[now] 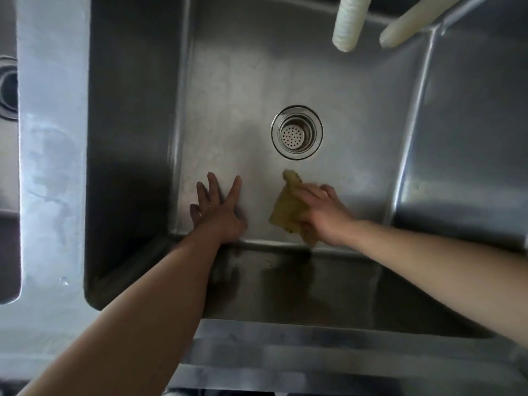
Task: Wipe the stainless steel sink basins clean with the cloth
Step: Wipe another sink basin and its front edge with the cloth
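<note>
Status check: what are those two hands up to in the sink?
Left hand flat on basin floor. Right hand presses cloth beside drain. Nothing in the way.

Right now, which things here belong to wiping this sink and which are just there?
Job: cloth, right hand holding it, left hand flat on the floor of the basin.
Just there: drain strainer, two pale hoses, neighbouring basin.
</note>
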Tool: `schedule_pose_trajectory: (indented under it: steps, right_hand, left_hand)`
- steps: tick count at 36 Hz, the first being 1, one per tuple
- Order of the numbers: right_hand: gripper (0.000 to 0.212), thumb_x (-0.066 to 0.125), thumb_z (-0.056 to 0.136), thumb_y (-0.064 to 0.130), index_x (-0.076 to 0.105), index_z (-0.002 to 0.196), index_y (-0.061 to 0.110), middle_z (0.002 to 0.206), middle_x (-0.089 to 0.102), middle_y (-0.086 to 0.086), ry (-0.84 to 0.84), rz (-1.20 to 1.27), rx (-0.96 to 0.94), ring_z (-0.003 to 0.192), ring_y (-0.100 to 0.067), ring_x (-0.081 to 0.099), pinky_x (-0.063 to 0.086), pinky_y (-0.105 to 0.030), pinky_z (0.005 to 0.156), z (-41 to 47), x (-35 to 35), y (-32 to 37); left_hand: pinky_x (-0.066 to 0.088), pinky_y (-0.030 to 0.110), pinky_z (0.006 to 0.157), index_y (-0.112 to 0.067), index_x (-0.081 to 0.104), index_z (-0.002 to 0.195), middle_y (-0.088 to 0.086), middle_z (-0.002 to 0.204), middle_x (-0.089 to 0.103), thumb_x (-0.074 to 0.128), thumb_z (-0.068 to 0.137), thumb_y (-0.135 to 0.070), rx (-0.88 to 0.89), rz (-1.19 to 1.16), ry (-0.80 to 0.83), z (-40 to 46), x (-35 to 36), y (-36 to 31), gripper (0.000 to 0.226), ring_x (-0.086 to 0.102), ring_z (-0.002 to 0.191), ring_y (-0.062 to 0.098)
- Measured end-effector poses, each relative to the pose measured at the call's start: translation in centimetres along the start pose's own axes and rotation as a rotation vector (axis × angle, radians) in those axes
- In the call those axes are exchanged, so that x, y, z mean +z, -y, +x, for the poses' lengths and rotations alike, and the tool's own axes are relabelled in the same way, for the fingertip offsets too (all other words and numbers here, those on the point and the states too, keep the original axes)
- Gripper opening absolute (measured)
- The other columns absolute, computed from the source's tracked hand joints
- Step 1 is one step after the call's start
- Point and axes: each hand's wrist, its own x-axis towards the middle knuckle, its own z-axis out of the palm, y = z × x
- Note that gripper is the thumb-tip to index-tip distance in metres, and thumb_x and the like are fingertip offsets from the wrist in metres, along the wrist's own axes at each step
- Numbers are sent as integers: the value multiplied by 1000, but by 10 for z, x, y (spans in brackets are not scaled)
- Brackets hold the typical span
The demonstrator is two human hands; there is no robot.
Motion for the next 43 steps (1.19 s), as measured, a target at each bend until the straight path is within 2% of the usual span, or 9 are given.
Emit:
schedule_pose_trajectory:
  steps: [6, 11, 18, 23, 28, 33, 38, 40, 43]
  right_hand:
    - [41, 81, 70, 26, 70, 109, 22, 117, 65, -8, -122, -197, -133, 111, -40, 58, 48, -50, 89, 39, -18, -1]
    - [41, 53, 93, 31, 55, 133, 23, 128, 51, -17, -311, 66, 274, 114, -43, 49, 41, -44, 92, 84, -52, 10]
    - [43, 53, 86, 20, 52, 129, 20, 131, 45, -13, -513, 461, 580, 118, -38, 47, 45, -40, 91, 107, -79, 20]
    - [39, 67, 83, 28, 57, 121, 32, 122, 53, -6, -662, 785, 747, 105, -32, 60, 45, -28, 83, 76, -83, 23]
    - [28, 70, 84, 32, 67, 112, 33, 105, 64, 8, -624, 959, 813, 93, -14, 60, 42, -21, 76, 53, -80, 50]
    - [18, 73, 79, 47, 72, 87, 31, 81, 71, 15, -537, 1070, 530, 79, -9, 68, 56, -29, 77, 77, -80, 128]
    - [46, 65, 91, 32, 57, 136, 25, 137, 59, -5, 93, 668, 227, 121, -26, 58, 44, -28, 97, 94, -61, 186]
    - [52, 64, 91, 30, 50, 141, 29, 147, 49, -5, 44, 611, 294, 129, -25, 51, 41, -30, 98, 88, -62, 186]
    - [43, 67, 90, 25, 60, 131, 22, 133, 60, -12, -74, 713, 368, 104, -20, 60, 44, -24, 88, 60, -76, 175]
  left_hand:
    - [-3, 56, 119, -55, -20, 146, 1, 147, -51, 51, 89, -27, -4, -10, -4, 3, 2, 0, 95, -39, 141, 31]
    - [-4, 55, 120, -55, -22, 145, 0, 147, -51, 52, 89, -28, -2, -6, 8, 4, 2, 0, 96, -39, 141, 31]
    - [-2, 55, 120, -53, -17, 148, 2, 151, -46, 55, 91, -31, 3, -35, 18, 1, -5, -2, 94, -35, 143, 32]
    - [30, 46, 114, -43, 31, 147, 3, 157, 30, 52, 90, -39, -1, -152, -231, -6, -33, -5, 61, 33, 141, 31]
    - [44, 28, 102, -35, 51, 140, -2, 139, 56, 59, 91, -28, 176, -483, -357, -61, -89, -1, 49, 54, 124, 19]
    - [48, 24, 98, -28, 63, 128, -11, 120, 68, 55, 91, -15, 423, -564, -661, -151, -112, 32, 40, 62, 109, 5]
    - [51, 15, 87, -27, 67, 122, -9, 108, 70, 50, 90, 0, 393, -686, -717, -195, -94, 71, 45, 64, 99, 0]
    - [50, 13, 83, -27, 67, 120, -7, 106, 69, 48, 91, 2, 388, -724, -692, -207, -87, 77, 45, 64, 99, 0]
    - [50, 12, 83, -27, 67, 120, -11, 109, 69, 50, 93, -4, 376, -754, -642, -215, -87, 72, 39, 64, 97, -2]
